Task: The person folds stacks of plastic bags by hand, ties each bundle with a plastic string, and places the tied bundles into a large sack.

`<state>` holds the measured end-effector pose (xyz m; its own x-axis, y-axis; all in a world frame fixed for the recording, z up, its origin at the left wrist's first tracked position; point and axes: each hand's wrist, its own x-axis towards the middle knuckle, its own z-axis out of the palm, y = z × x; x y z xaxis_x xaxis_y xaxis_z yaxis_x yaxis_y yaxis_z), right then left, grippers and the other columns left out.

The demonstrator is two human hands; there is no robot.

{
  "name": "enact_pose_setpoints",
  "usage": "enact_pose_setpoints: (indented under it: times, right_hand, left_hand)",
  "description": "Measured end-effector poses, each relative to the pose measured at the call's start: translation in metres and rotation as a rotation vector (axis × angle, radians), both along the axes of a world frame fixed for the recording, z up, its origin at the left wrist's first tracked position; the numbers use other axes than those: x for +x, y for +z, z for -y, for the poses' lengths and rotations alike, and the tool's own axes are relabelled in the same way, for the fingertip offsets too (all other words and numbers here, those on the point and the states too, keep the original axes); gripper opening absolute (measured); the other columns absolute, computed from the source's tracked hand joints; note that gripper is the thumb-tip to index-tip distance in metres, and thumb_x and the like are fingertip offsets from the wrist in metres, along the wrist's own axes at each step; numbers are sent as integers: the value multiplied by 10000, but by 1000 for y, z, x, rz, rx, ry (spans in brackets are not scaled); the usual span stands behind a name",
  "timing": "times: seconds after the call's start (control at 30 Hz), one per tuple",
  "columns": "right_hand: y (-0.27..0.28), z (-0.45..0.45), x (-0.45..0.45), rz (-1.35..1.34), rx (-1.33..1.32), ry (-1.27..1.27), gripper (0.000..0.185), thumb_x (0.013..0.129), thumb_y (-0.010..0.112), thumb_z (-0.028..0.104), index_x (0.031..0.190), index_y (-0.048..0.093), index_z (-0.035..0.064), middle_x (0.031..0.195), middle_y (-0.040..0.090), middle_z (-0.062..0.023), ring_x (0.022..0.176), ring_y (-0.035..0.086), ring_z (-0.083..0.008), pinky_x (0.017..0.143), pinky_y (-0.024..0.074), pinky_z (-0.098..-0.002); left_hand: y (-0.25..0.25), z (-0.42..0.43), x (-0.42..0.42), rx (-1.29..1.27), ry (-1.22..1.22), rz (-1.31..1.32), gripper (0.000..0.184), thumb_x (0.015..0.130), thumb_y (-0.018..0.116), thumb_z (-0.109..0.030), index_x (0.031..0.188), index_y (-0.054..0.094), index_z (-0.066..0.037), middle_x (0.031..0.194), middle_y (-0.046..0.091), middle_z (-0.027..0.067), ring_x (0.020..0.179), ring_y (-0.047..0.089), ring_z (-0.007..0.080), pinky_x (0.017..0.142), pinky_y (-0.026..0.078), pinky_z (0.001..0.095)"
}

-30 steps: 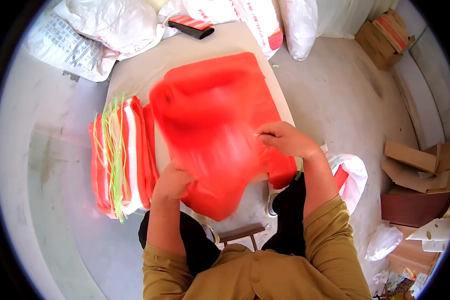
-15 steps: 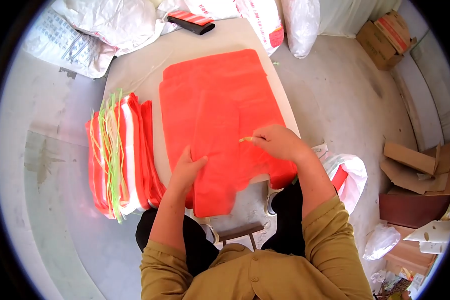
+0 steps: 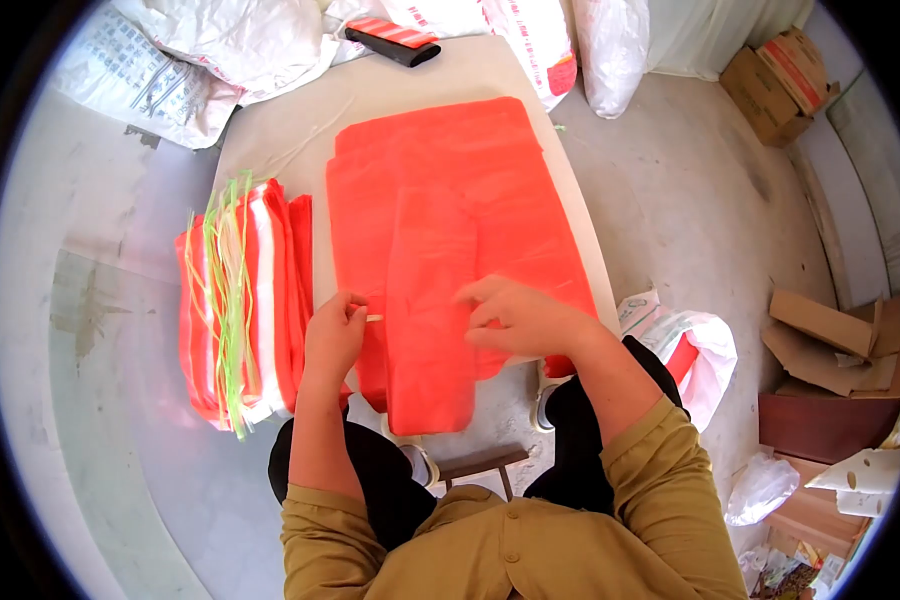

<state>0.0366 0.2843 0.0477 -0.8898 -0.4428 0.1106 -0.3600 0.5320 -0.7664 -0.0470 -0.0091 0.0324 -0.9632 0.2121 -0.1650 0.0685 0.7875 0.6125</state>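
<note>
striped bundle [image 3: 268, 300] — beside the red stack [image 3: 445, 220]

White printed sacks [image 3: 150, 85] are slumping at the upper left, a brown carton [image 3: 765, 95] is standing on the floor [image 3: 660, 200], and — lower right — opened cardboard [image 3: 820, 330] is sitting by a dark red box [image 3: 820, 422], near a crumpled plastic bag [image 3: 763, 488].

Right hand [image 3: 518, 318] partly blurred, white sacks [image 3: 232, 42] cropped at the top
</note>
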Motion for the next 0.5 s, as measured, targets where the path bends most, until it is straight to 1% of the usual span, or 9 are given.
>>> enact_pose_setpoints:
  times: [0.07,0.1,0.17,0.2,0.27,0.3,0.37,0.4,0.5]
  right_hand:
    - [-4,12,-6,198,-122,30,237,955,639,205,1055,745,18,1216,666,-134,1109,627,-268,971,498,-376]
    - [-5,18,-8,299,-183,44,250,964,629,199,1096,740,18,1243,657,-139,1110,628,-269,985,494,-381]
    - [-4,32,-8,358,-396,2,282,978,603,168,1199,702,23,1228,658,-137,1104,629,-266,983,495,-383]
    - [-4,39,-8,387,-502,-19,309,984,590,152,1250,682,25,1221,658,-137,1102,630,-265,983,496,-385]
    - [-5,54,-12,261,-428,-69,346,979,579,120,1309,652,44,1152,666,-142,1085,633,-272,966,502,-383]
    - [-7,61,-15,197,-391,-95,370,976,574,104,1338,636,54,1117,669,-144,1077,634,-275,958,505,-382]
    - [-13,76,-17,48,-331,-153,315,999,571,145,1294,637,56,1083,655,-138,1005,645,-297,872,525,-396]
    - [-17,82,-19,-25,-301,-182,291,1010,570,166,1272,637,56,1066,647,-135,970,651,-309,830,535,-403]
    - [-25,96,-26,-56,-13,-154,210,988,604,165,1156,664,56,1001,638,-127,913,654,-328,766,537,-429]
  left_hand:
    - [-11,6,-2,121,8,41,167,983,637,-139,1098,687,-28,826,661,75,759,633,162,704,504,308]
    - [-10,7,-1,256,25,86,152,985,637,-129,1084,686,-24,823,651,50,756,612,134,695,492,292]
    - [-4,7,1,526,60,173,124,990,636,-109,1055,686,-15,816,631,-1,751,571,79,678,468,261]
    - [-2,6,3,579,38,186,117,990,635,-95,1054,685,-11,823,628,-12,755,564,69,676,464,255]
    - [5,2,8,686,-10,212,103,990,632,-67,1051,685,-4,837,623,-35,763,550,49,673,455,243]
    - [9,1,11,632,-54,162,100,986,630,-51,1054,685,-4,840,625,-33,767,555,49,675,454,242]
    - [16,0,20,520,-142,65,102,977,626,-18,1059,684,-3,846,630,-28,777,566,47,679,454,240]
    - [14,-1,22,544,-105,78,135,955,637,14,1079,684,-10,879,656,-12,816,593,58,692,451,248]
    - [18,-5,26,706,-177,57,145,950,635,24,1080,687,-13,916,674,4,853,615,81,736,468,254]
